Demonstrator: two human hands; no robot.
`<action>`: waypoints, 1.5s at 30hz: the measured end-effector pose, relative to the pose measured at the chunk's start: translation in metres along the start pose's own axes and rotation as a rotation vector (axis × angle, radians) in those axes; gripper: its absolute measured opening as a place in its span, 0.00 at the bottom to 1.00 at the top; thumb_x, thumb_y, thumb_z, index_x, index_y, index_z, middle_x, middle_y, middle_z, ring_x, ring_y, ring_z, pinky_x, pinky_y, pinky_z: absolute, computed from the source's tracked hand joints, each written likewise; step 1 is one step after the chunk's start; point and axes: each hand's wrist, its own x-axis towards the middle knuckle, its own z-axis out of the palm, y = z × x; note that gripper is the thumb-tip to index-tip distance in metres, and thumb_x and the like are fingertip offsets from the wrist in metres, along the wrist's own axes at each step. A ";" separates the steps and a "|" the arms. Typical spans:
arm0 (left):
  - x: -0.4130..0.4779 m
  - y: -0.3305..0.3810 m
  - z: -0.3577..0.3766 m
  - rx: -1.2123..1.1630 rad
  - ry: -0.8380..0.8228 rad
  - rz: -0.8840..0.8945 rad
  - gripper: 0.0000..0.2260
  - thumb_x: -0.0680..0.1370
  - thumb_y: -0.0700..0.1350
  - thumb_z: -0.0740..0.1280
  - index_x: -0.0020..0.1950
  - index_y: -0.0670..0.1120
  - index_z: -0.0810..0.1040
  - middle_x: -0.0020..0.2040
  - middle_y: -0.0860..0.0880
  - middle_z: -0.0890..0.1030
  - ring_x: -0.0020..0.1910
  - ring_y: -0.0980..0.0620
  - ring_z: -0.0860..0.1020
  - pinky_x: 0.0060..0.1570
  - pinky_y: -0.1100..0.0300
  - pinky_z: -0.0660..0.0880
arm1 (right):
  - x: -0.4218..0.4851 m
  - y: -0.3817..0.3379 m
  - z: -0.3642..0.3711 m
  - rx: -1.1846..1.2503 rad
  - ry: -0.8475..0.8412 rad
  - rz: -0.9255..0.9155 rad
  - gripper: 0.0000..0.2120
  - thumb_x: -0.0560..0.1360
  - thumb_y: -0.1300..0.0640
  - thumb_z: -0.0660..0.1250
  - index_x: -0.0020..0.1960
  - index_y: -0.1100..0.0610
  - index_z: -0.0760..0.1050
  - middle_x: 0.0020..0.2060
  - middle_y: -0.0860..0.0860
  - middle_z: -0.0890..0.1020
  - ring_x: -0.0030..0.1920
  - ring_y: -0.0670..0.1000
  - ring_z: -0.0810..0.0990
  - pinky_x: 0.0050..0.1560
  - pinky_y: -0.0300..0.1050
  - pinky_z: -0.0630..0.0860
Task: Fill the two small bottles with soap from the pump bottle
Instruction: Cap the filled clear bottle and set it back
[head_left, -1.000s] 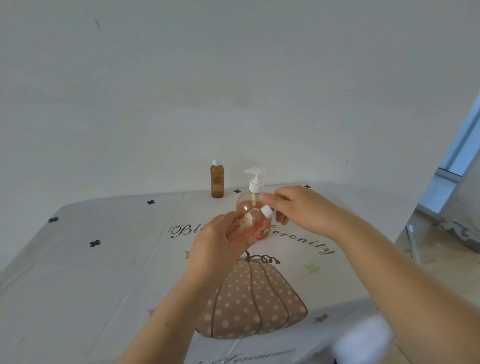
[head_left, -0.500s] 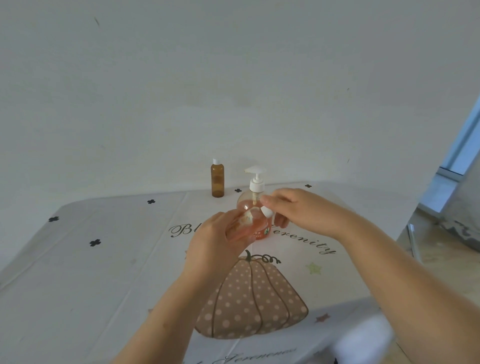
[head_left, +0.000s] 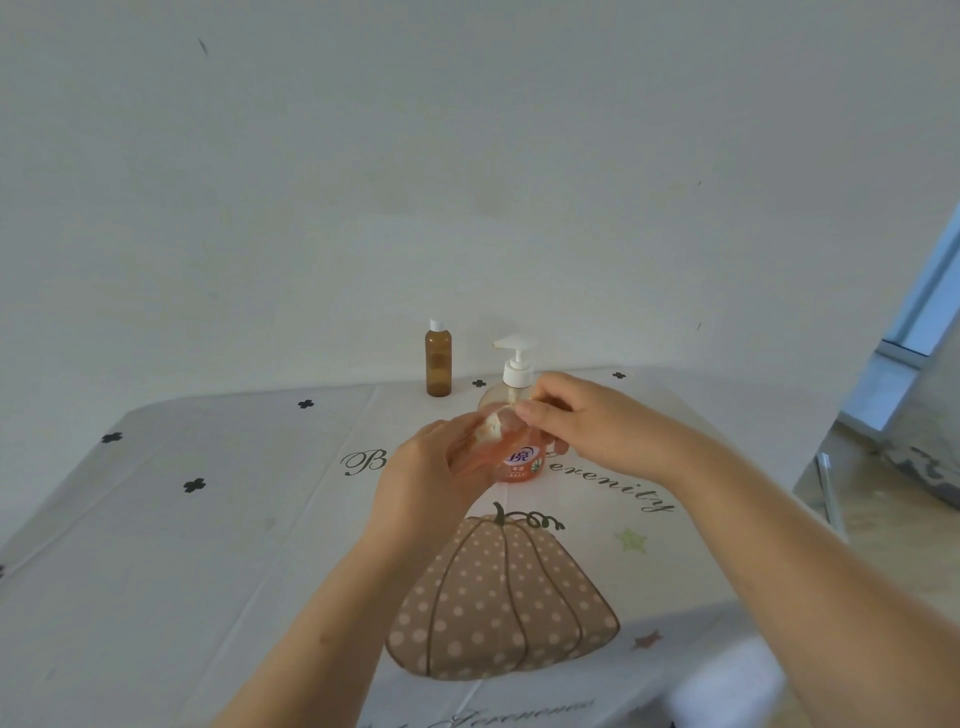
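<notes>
My left hand (head_left: 431, 478) grips a small clear bottle (head_left: 480, 444), tilted, just in front of the pump bottle. My right hand (head_left: 587, 426) pinches at the small bottle's neck, where its white cap sits hidden under the fingertips. The pump bottle (head_left: 519, 460) stands behind them, its orange soap partly hidden by both hands, and its white pump head (head_left: 515, 358) shows above them. A second small bottle (head_left: 438, 364), amber with a white cap, stands upright at the back near the wall, untouched.
The table (head_left: 208, 545) wears a white cloth printed with a dotted pumpkin (head_left: 498, 603) and script lettering. A white wall rises right behind the bottles. The table's right edge drops to a wooden floor (head_left: 883, 525), with a window frame beyond.
My right fingers have closed over the white cap, which showed at their tips before and is now hidden. My left hand keeps the small bottle in about the same place.
</notes>
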 end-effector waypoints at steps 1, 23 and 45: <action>0.000 -0.001 0.000 0.002 -0.003 0.002 0.15 0.72 0.50 0.75 0.58 0.59 0.79 0.42 0.53 0.80 0.41 0.58 0.77 0.40 0.66 0.69 | 0.001 -0.002 0.001 -0.016 -0.002 -0.008 0.16 0.83 0.42 0.58 0.50 0.54 0.73 0.48 0.57 0.82 0.45 0.57 0.81 0.52 0.57 0.77; 0.021 -0.050 -0.041 -0.290 0.064 -0.245 0.08 0.75 0.47 0.72 0.47 0.61 0.81 0.42 0.58 0.83 0.40 0.60 0.80 0.39 0.65 0.76 | 0.058 -0.039 0.073 0.251 0.157 -0.004 0.16 0.84 0.41 0.53 0.55 0.49 0.74 0.48 0.48 0.83 0.46 0.46 0.82 0.51 0.46 0.79; 0.133 -0.168 -0.095 -0.131 0.198 -0.380 0.10 0.78 0.52 0.66 0.57 0.52 0.80 0.49 0.54 0.83 0.48 0.56 0.80 0.42 0.60 0.75 | 0.224 -0.087 0.156 0.288 -0.032 0.080 0.20 0.83 0.61 0.54 0.74 0.54 0.68 0.56 0.50 0.80 0.59 0.53 0.80 0.64 0.53 0.77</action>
